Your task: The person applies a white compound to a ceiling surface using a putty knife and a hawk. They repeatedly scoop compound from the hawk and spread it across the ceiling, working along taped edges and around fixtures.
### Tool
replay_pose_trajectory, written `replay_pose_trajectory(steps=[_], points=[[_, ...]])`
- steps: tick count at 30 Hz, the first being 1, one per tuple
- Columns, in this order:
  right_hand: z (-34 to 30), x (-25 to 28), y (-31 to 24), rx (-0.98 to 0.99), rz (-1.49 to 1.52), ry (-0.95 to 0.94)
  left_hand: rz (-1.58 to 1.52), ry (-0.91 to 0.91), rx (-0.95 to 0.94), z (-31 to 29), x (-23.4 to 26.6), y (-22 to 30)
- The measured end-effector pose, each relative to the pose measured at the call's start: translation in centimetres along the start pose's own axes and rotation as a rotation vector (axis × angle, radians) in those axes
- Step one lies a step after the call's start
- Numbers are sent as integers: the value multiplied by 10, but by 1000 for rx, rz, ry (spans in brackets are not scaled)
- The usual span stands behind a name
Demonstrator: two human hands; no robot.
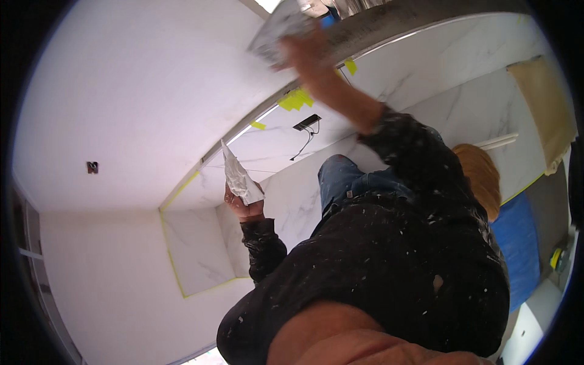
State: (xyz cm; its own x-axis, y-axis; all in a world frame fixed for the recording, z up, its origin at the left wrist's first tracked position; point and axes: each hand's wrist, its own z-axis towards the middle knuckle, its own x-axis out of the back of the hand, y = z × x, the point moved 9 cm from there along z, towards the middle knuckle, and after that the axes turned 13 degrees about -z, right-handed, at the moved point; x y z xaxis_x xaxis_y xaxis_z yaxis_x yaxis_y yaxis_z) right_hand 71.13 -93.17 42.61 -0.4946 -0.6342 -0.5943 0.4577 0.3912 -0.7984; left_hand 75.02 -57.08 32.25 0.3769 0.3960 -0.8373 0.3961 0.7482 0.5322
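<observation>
Right hand (pixel 307 52) raised high, fingers wrapped on a wide plastering trowel (pixel 277 30) pressed flat to the white ceiling (pixel 140 79) near the grey beam (pixel 389 27); blade grey with plaster. Left hand (pixel 243 207) lower, closed around the handle of a smaller trowel (pixel 238 176) loaded with white plaster, blade tilted up, well apart from the other tool. Black paint-spattered sleeves (pixel 395 158). Marble-look wall tiles (pixel 292 201) edged with yellow tape (pixel 295 99), a dark wall opening (pixel 306 121) with loose wires. Blue sheet (pixel 517 243) lower right.
</observation>
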Motion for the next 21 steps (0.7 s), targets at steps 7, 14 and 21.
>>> replay_pose_trajectory(steps=[7,14,21], points=[[94,97,-7,-67,-803,-125,-134,-56,45,-6,1,-15],[122,82,48,583,-988,-404,91,127,-35,1,16,-15],[166,13,52,14,-906,-478,-190,-101,76,-15,-5,-15]])
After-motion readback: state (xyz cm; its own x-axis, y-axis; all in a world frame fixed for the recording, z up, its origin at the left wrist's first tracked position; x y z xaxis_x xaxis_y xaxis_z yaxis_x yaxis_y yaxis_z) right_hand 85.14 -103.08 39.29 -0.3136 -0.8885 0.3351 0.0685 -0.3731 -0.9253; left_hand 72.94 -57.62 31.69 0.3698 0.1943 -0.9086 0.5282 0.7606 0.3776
